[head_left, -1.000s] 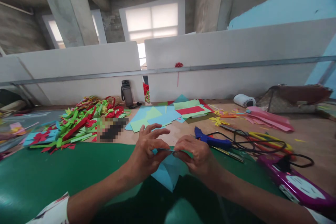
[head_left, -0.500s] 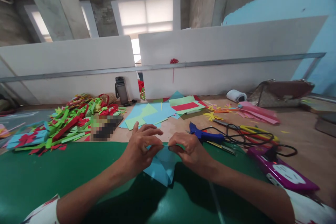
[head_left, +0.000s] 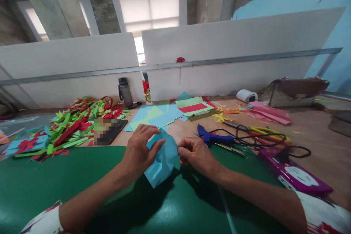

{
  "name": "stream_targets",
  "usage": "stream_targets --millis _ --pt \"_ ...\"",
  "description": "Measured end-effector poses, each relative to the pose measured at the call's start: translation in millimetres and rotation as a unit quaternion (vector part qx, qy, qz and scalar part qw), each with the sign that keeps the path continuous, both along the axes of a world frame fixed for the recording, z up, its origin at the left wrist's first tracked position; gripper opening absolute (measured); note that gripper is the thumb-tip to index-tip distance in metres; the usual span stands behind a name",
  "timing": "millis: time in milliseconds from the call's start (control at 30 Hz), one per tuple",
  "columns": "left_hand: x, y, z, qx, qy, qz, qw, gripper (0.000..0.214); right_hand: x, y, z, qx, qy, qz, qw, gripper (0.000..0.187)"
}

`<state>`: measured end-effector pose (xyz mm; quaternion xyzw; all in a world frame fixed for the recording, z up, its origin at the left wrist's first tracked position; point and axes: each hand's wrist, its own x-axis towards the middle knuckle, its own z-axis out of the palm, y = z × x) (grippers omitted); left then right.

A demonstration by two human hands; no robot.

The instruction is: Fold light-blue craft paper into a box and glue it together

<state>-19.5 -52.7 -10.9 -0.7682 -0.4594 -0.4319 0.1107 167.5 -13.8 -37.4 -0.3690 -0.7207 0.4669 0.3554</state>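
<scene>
A folded sheet of light blue paper (head_left: 166,157) stands upright and creased above the green mat, between my two hands. My right hand (head_left: 197,153) pinches its right edge between thumb and fingers. At the paper's left side is my left hand (head_left: 141,146), its thumb and index finger spread in a C shape. Blue paper shows through the gap between them, and the thumb lies in front of the sheet. Whether the left fingertips touch the paper is hard to see.
A green mat (head_left: 68,182) covers the near table. Paper strips (head_left: 71,128) and a phone (head_left: 112,131) lie left; coloured sheets (head_left: 164,113) and a bottle (head_left: 125,93) stand behind. On the right are a blue glue gun (head_left: 214,137), its cable and a purple power box (head_left: 298,172).
My left thumb and index finger have moved apart from their pinch, and the hand has shifted left. The blue paper has turned and risen, showing a broader face. My right hand still pinches it.
</scene>
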Motion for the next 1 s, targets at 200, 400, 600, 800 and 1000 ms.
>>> stream_targets --millis 200,400,600,800,1000 --pt "1 1 -0.3 -0.028 0.090 -0.020 0.995 0.027 1 -3 -3.6 0.210 -0.038 -0.004 0.977 0.013" --pt "1 -7 5.0 0.006 0.145 -0.016 0.989 0.013 4 4 -3.4 0.361 -0.051 0.001 0.931 0.013" --pt "-8 -16 -1.4 0.312 0.254 0.008 0.916 0.017 16 11 5.5 0.330 -0.045 -0.049 0.942 0.010" --pt "-11 -9 -1.8 0.231 0.303 0.028 0.924 0.016 24 14 7.5 0.349 -0.092 -0.049 0.931 0.009" --pt "3 -7 18.0 0.116 0.362 -0.006 0.925 0.011 15 2 3.3 0.406 -0.136 0.019 0.903 0.017"
